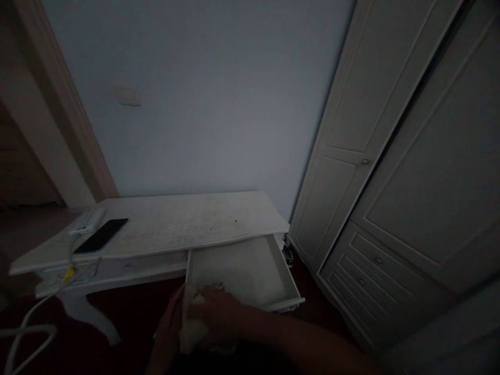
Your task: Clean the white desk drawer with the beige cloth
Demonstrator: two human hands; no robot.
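Note:
A white drawer (pixel 242 271) is pulled out of the right half of a low white table (pixel 187 216). Its inside looks bare apart from the cloth and hand at its near left corner. My right hand (pixel 219 310) is closed on a pale cloth (pixel 192 333) there, with the forearm crossing the drawer's front. My left hand (pixel 169 320) is on the cloth's left side, fingers curled against it. Dim light hides the fingertips, and the drawer's front edge is partly covered by my right arm.
A black phone (pixel 101 236) and a white device (pixel 88 221) lie on the table's left end. A white cable (pixel 29 317) hangs there. A white wardrobe (pixel 339 198) stands at right, with dark items (pixel 288 255) on the floor beside the table. A switch (pixel 127 96) is on the wall.

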